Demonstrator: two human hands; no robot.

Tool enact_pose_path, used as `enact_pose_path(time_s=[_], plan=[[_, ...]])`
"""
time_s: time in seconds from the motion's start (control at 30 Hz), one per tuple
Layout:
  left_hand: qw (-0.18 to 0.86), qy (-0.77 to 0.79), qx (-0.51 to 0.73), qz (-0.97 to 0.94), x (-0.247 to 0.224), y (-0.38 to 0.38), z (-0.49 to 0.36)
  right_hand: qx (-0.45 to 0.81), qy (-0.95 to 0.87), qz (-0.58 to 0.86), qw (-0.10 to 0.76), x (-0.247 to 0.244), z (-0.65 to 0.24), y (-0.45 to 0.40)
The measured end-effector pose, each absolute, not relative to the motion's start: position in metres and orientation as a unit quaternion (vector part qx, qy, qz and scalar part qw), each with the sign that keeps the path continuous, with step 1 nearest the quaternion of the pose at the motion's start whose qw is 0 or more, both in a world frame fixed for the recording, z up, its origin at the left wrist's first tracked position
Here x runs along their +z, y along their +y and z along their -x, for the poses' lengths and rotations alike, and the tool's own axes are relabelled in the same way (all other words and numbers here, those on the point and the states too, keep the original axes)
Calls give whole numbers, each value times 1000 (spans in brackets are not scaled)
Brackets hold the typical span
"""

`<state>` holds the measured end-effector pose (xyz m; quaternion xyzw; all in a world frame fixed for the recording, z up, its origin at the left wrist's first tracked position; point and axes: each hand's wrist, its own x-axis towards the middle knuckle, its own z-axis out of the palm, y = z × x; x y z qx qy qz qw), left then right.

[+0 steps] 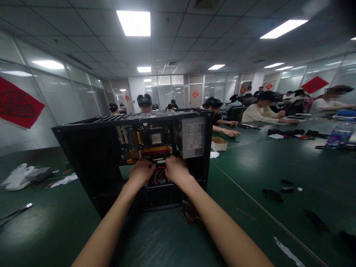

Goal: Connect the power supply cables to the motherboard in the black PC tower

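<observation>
A black computer case (83,167) stands open on the green table. Inside it are a motherboard (164,138) and, at the upper right, a grey power supply (194,138). Both hands reach into the case just below the board. My left hand (142,171) has its fingers curled closed near the board's lower edge, their tips partly hidden. My right hand (175,168) is closed by the right end of the memory slots; what it grips is too small to name. Between the hands lie red, yellow and black cables (159,175).
More cables (189,215) hang at the case's lower right. A small cardboard box (219,144), black parts (273,194) and a plastic bottle (340,132) are on the right. White plastic bags (20,176) lie on the left. Several people sit around the table.
</observation>
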<state>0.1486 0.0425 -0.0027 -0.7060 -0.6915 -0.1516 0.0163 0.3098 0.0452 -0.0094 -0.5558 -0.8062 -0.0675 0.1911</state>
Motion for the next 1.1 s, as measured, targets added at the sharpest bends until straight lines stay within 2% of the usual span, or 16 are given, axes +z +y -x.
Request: enact_pose_path(time_s=[0.53,1.1], plan=[[117,-735,-117,658,2,42,-168,-27,-814,551,182,0,-312,43],[137,-730,-115,660,0,39,-186,-25,-825,542,159,0,-315,46]])
